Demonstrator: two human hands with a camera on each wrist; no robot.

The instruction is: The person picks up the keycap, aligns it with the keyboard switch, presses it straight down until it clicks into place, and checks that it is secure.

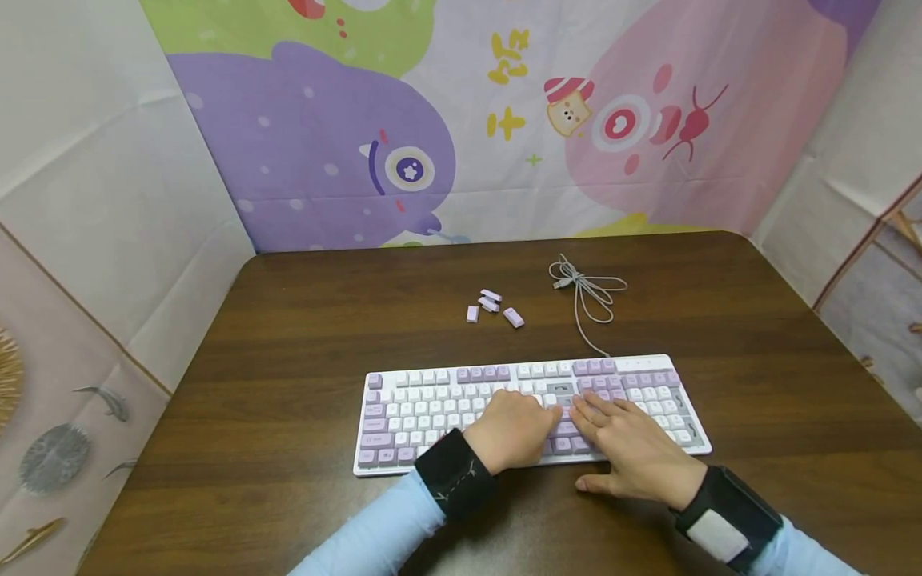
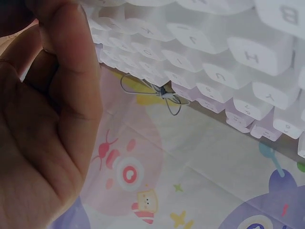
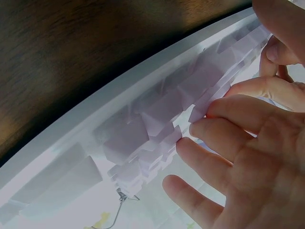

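A white and purple keyboard (image 1: pixel 421 422) lies on the brown table. My left hand (image 1: pixel 513 428) rests over its middle keys with the fingers curled under and the thumb side against purple keys right of centre. In the left wrist view its curled fingers (image 2: pixel 71 62) are beside the white keys, and the uppermost part is cut off. My right hand (image 1: pixel 634 452) lies just right of it, fingers extended with the tips on the purple keys; its thumb reaches out over the table in front. Grey patches (image 1: pixel 560 389) show between some keys.
Behind the keyboard lie several loose pale purple keycaps (image 1: pixel 514 318). A bundled white cable (image 1: pixel 594 288) runs back from the keyboard's rear edge. The table (image 1: pixel 288 376) ends at a printed cartoon cloth (image 1: pixel 490 192).
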